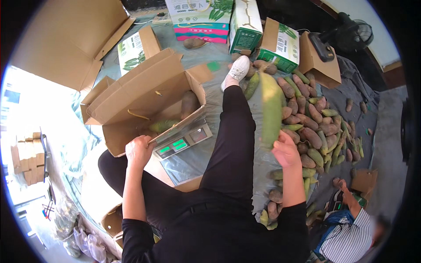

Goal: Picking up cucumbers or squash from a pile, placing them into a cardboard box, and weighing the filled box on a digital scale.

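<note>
In my right hand point(286, 150) is a long green radish point(272, 111), held upright by its lower end and slightly blurred. My left hand point(139, 151) is closed on the near rim of an open cardboard box point(127, 133). Inside that box lie a green radish point(162, 126) and a brownish, soil-covered one point(189, 104); part of the inside is hidden by the near wall. Under the box's near edge shows a scale point(183, 141) with lit green digits.
A heap of soil-covered radishes point(311, 127) spreads on the right. Printed cartons point(245, 26) stand at the back, a black fan point(351, 35) on a box at far right. My white shoe point(237, 70) rests between box and heap. Another person point(346, 232) sits at lower right.
</note>
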Tool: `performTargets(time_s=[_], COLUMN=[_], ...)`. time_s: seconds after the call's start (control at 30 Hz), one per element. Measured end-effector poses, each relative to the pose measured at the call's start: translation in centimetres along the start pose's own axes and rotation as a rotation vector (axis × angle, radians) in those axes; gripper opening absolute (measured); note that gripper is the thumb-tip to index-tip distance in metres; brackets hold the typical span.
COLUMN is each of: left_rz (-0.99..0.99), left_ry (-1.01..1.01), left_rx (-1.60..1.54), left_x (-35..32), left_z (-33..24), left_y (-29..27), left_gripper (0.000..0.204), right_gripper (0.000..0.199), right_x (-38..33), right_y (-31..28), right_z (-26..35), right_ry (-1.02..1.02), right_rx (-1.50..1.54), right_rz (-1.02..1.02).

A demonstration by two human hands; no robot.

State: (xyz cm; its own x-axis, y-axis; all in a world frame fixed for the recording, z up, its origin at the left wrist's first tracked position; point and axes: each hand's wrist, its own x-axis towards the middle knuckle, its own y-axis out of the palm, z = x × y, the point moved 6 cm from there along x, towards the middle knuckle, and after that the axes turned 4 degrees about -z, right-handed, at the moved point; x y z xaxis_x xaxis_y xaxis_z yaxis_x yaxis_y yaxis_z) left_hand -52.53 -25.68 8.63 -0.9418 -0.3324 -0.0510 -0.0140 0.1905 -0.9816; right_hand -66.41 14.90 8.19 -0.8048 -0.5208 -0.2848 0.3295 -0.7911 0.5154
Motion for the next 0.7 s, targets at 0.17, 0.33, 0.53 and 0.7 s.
performTargets(time_s=[0.17, 0.33, 0.53, 0.7], left_rz=[-0.020, -0.055, 0.056, -0.048], left_ry=[0.000, 0.011, -0.125, -0.046], left_rx=[0.000, -0.006, 0.070, -0.045], left_x=[-0.1, -0.3, -0.2, -0.1], left_z=[-0.2, -0.5, 1.1, 0.4], left_y=[-0.3, -0.4, 1.0, 0.6], left_gripper=[0.014, 0.013, 0.012, 0.020], right_gripper=[0.043, 0.029, 0.022, 0.022], right_x=[1.6, 3.2, 7.9, 10.1], right_y=[10.0, 17.2, 24.9, 26.3], right_z=[-0.8, -5.5, -10.6, -10.2], right_ry=[0.214, 0.461, 0.437, 0.292], right_rx=[0.125, 0.136, 0.180, 0.015], right_rz=[0.255, 0.336, 0.274, 0.286])
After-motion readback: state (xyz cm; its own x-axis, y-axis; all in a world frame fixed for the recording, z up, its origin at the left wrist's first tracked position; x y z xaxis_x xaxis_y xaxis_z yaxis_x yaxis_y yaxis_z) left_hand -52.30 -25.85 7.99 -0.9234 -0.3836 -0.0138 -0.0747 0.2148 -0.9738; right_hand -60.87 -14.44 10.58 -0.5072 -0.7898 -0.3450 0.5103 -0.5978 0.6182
